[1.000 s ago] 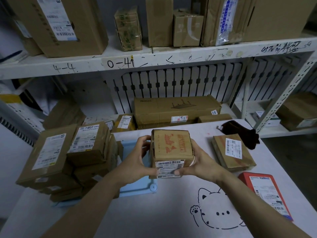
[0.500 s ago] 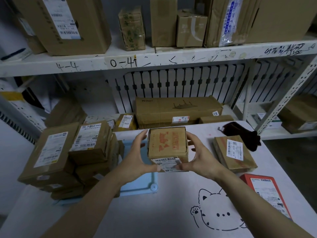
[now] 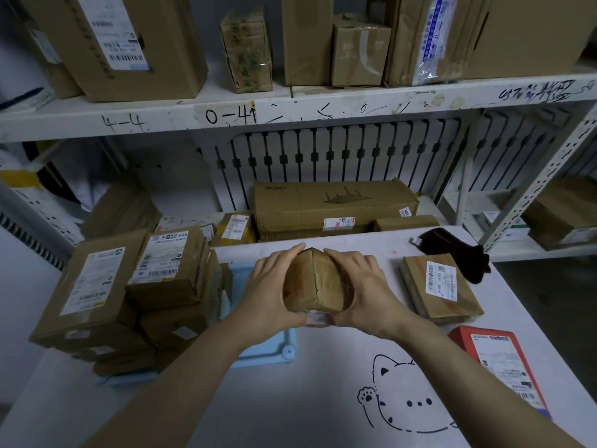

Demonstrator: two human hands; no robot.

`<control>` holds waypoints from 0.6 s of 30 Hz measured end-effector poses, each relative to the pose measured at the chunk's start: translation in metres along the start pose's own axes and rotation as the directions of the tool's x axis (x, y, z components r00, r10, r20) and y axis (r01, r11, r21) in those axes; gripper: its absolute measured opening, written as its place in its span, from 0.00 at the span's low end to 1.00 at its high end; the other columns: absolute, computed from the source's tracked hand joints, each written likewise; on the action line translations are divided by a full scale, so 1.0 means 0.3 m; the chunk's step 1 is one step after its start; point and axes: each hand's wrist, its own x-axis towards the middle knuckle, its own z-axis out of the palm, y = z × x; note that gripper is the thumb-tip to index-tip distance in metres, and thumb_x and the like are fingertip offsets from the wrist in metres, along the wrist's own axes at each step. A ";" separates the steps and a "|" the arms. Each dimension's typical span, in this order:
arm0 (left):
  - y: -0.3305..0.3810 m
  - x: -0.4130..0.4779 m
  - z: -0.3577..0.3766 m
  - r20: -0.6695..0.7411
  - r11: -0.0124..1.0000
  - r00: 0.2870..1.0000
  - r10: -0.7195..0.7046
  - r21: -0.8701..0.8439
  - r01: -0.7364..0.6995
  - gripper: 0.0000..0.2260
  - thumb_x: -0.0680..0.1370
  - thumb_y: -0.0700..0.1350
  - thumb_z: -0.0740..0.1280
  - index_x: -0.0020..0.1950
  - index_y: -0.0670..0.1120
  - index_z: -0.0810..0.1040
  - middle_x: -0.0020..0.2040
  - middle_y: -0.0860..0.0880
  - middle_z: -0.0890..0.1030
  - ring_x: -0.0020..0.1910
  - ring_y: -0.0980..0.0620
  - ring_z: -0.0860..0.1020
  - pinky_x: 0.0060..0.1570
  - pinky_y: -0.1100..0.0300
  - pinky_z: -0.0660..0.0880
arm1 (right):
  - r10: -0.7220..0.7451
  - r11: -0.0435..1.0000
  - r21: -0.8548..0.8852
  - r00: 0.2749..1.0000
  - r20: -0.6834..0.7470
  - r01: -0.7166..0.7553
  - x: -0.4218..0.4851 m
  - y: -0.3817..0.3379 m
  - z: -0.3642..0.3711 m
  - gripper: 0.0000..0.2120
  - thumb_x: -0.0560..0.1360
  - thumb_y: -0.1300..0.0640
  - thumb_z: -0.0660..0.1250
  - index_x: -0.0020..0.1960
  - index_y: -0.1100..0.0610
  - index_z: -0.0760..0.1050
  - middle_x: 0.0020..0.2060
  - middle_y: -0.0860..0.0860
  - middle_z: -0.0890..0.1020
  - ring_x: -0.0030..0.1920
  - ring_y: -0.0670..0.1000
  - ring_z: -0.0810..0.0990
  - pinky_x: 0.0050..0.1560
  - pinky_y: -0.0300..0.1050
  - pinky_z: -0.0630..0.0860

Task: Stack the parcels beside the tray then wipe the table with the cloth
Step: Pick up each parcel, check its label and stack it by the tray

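Both hands hold a small brown cardboard parcel (image 3: 315, 284) above the white table (image 3: 323, 399); my left hand (image 3: 271, 289) grips its left side and my right hand (image 3: 361, 292) its right side. Its taped seam faces me and a white label peeks out underneath. A light blue tray (image 3: 284, 350) lies under and left of it, partly covered by a stack of brown parcels (image 3: 139, 292). A flat brown parcel (image 3: 441, 287) and a red parcel (image 3: 504, 363) lie to the right. A dark cloth (image 3: 458, 250) sits at the back right.
White shelving stands behind the table, with a long carton (image 3: 332, 208) on the lower level and several boxes (image 3: 129, 43) on the upper shelf. A cat drawing (image 3: 407, 399) marks the table's near right. The table's right edge drops to a dark floor.
The held parcel has been turned over: its red-printed top and label no longer face me, the taped seam does. Both hands have shifted round it, slightly away from me.
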 end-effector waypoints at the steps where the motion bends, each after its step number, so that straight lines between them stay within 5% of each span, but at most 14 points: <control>1: -0.002 0.000 -0.004 0.000 1.000 1.000 -0.009 -0.015 0.009 0.48 0.65 0.53 0.80 0.76 0.61 0.54 0.71 0.59 0.62 0.70 0.55 0.60 0.70 0.51 0.64 | 0.001 1.000 0.010 1.000 -0.001 0.000 0.000 0.004 0.000 0.54 0.58 0.40 0.79 0.78 0.43 0.56 0.66 0.42 0.67 0.63 0.47 0.61 0.65 0.50 0.65; 6: -0.053 -0.014 -0.025 0.047 0.972 0.994 -0.101 -0.207 0.108 0.46 0.64 0.47 0.82 0.73 0.60 0.57 0.70 0.58 0.64 0.70 0.57 0.64 0.70 0.51 0.69 | 0.075 0.991 0.113 0.997 -0.011 -0.073 -0.011 0.037 -0.006 0.57 0.59 0.43 0.83 0.78 0.41 0.51 0.69 0.40 0.63 0.69 0.45 0.59 0.70 0.50 0.59; 10: -0.085 -0.028 -0.036 0.103 0.924 0.987 -0.123 -0.352 0.151 0.45 0.66 0.40 0.80 0.72 0.59 0.56 0.69 0.59 0.67 0.66 0.71 0.66 0.59 0.74 0.69 | 0.182 0.932 0.310 0.982 0.046 -0.187 -0.024 0.076 -0.003 0.61 0.53 0.36 0.81 0.77 0.37 0.50 0.72 0.40 0.62 0.73 0.47 0.60 0.74 0.59 0.63; 12: -0.098 -0.033 -0.038 0.134 0.898 0.982 -0.132 -0.403 0.176 0.45 0.66 0.39 0.80 0.73 0.58 0.55 0.69 0.60 0.67 0.66 0.73 0.65 0.57 0.77 0.68 | 0.199 0.888 0.408 0.977 0.071 -0.211 -0.030 0.088 -0.005 0.61 0.54 0.40 0.83 0.78 0.38 0.51 0.72 0.41 0.64 0.74 0.46 0.61 0.75 0.51 0.63; 15: -0.112 -0.036 -0.039 0.160 0.868 0.974 -0.160 -0.448 0.216 0.48 0.61 0.47 0.80 0.74 0.60 0.55 0.71 0.58 0.67 0.73 0.60 0.65 0.69 0.60 0.69 | 0.178 0.831 0.513 0.976 0.124 -0.217 -0.038 0.095 -0.011 0.56 0.60 0.55 0.85 0.78 0.44 0.55 0.71 0.43 0.68 0.72 0.44 0.65 0.64 0.31 0.70; 18: -0.111 -0.035 -0.035 0.173 0.833 0.970 -0.173 -0.499 0.238 0.49 0.59 0.47 0.79 0.74 0.59 0.56 0.71 0.57 0.68 0.72 0.57 0.66 0.71 0.49 0.68 | 0.169 0.791 0.565 0.971 0.166 -0.235 -0.041 0.095 -0.010 0.50 0.60 0.58 0.84 0.74 0.43 0.61 0.66 0.43 0.74 0.69 0.48 0.71 0.63 0.50 0.79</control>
